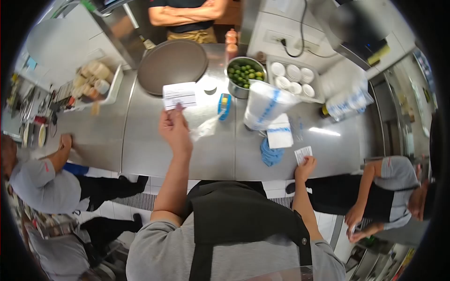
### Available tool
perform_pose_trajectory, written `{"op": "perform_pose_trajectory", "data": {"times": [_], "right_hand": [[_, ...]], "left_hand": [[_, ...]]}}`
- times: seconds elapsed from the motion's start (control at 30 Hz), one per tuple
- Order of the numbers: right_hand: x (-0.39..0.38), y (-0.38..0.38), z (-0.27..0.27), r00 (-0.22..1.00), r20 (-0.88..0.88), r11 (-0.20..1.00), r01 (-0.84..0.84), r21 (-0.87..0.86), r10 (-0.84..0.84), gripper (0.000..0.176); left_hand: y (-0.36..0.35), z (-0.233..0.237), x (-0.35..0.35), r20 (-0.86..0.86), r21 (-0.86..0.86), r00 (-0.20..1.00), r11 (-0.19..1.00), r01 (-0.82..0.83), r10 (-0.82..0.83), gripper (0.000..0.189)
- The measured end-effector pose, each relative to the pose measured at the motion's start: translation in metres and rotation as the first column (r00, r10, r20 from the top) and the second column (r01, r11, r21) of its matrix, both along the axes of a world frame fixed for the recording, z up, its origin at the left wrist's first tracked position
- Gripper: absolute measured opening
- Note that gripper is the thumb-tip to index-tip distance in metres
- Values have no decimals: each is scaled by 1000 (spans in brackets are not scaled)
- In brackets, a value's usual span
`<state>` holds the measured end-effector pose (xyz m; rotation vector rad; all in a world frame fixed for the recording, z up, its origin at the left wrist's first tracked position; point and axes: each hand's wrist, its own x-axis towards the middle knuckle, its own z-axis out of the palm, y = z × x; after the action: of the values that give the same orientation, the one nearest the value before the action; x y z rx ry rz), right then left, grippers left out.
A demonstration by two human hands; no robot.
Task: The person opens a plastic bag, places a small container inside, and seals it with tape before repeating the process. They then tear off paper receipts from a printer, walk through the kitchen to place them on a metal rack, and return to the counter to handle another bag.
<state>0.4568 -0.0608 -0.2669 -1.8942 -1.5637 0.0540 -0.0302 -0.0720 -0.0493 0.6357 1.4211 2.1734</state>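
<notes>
My left hand (175,125) is closed on the lower edge of a white printed paper slip (179,93), held up over the steel counter (206,159). A second, smaller printed slip (303,153) is pinched in my right hand (306,167) by the counter's front edge. Between my hands lie a crumpled clear plastic bag (205,129), a blue tape dispenser (224,107) and a bunched blue cloth (272,152). White napkins (280,131) with blue print rest beside the cloth, close to a large plastic-wrapped pack (267,105).
A round brown tray (172,66), a metal pot of green limes (240,91) and orange bottles (231,42) stand farther back. Right of them is a bin of white-lidded cups (294,77). One person with crossed arms (190,14) faces me; other people stand on both sides.
</notes>
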Motion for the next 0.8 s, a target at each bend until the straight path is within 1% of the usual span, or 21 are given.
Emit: {"op": "perform_pose_trajectory", "data": {"times": [0.07,0.17,0.33,0.43,0.47,0.5,0.53,0.57,0.63,0.67,0.7,0.77,0.8], "right_hand": [[0,-4,8,1000,20,1000,6,-31,-5,18],[1,-3,8,991,129,1000,-20,-12,21,16],[2,-4,12,996,49,998,-70,-1,70,14],[6,-3,16,964,32,964,-266,32,265,16],[6,-1,15,945,-32,945,-326,-13,326,17],[2,-1,19,924,-95,928,-372,0,370,18],[-2,-1,26,896,-114,901,-433,-12,429,18],[-10,-2,33,866,-174,879,-477,-9,469,19],[-22,1,36,786,-202,803,-597,2,585,19],[-35,6,36,725,-105,733,-670,120,680,18],[-47,9,36,669,-113,678,-726,116,735,19],[-96,4,65,557,-176,580,-805,124,811,17],[-119,-2,81,468,-210,497,-859,119,859,16]], "left_hand": [[-8,-1,5,77,20,995,998,57,-58,5],[-11,-2,16,91,-9,996,1000,24,-23,6],[-22,-2,47,92,-25,994,998,57,-54,5],[-31,-2,63,111,-12,992,998,57,-55,6],[-35,-2,68,112,-20,993,999,41,-39,6],[-40,-2,72,113,-31,993,999,23,-19,6],[-44,2,75,126,-27,992,1000,8,-4,6],[-48,6,78,135,-26,991,1000,-9,13,6],[-56,13,79,132,-42,990,998,-51,56,6],[-61,16,77,125,-56,989,995,-78,84,7],[-67,18,74,119,-73,986,992,-107,115,7],[-82,20,69,90,-64,978,982,-180,186,7],[-92,23,67,87,-67,972,975,-212,217,7]]}}
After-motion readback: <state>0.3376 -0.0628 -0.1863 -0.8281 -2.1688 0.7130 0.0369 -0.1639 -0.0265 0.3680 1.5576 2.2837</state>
